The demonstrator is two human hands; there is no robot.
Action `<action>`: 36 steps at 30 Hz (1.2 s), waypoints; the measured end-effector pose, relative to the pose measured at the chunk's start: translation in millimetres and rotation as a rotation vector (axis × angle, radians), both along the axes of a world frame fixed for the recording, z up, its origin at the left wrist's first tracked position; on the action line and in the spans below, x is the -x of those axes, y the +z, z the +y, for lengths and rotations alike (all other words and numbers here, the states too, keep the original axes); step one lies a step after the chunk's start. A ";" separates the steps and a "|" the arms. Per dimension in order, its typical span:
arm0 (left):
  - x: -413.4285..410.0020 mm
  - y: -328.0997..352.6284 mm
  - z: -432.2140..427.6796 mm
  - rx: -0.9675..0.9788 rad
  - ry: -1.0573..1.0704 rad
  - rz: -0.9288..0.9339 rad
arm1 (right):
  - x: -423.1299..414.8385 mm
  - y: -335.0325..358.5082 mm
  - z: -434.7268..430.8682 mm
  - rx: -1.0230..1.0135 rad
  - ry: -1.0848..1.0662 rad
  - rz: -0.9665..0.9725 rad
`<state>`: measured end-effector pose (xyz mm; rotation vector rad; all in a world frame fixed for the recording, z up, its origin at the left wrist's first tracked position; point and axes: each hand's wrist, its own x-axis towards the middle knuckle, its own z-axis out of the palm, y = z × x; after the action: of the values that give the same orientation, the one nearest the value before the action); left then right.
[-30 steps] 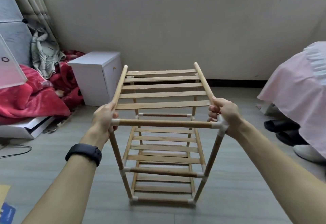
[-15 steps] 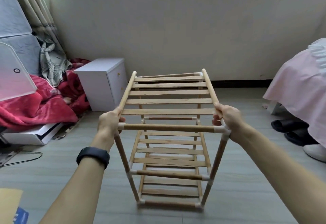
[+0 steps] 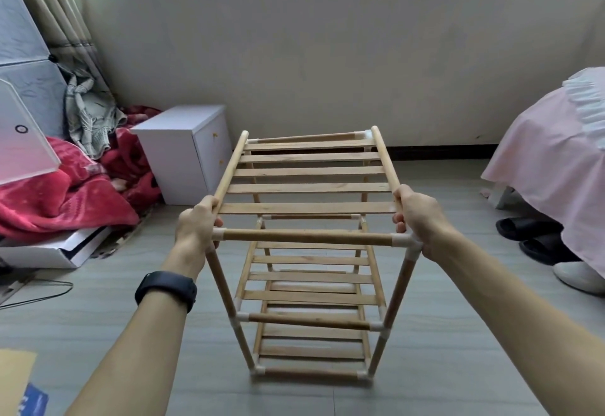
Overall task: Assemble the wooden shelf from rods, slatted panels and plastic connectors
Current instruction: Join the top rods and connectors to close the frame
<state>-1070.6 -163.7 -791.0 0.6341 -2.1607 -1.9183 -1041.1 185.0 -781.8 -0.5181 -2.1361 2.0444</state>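
The wooden shelf [image 3: 309, 297] stands upright on the grey floor in front of me, with three tiers of slatted panels joined by rods and white plastic connectors. Its top slatted panel [image 3: 307, 171] lies level between two side rods. My left hand [image 3: 195, 225] grips the near left top corner, fingers curled round the side rod. My right hand [image 3: 417, 220] grips the near right top corner, next to a white connector [image 3: 404, 241]. The front top rod [image 3: 307, 237] runs between both hands.
A white cabinet [image 3: 186, 150] stands left of the shelf, with red blankets [image 3: 65, 202] and a flat white box [image 3: 55, 248] beyond it. A pink-covered bed [image 3: 553, 166] and slippers [image 3: 530, 235] are on the right. The wall is close behind.
The view has tilted up, so the window edge now shows. The top panel's far end has settled level onto the far connectors. Both hands keep their grip on the near corners.
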 end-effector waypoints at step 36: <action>-97.1 4.4 116.6 1.221 -0.671 0.675 | -57.9 -1.7 -44.7 0.352 0.580 -0.093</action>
<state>-973.5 -47.2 -786.6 -0.8769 -2.5393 -0.4266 -983.3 140.3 -783.5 -0.0119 -2.1666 2.7785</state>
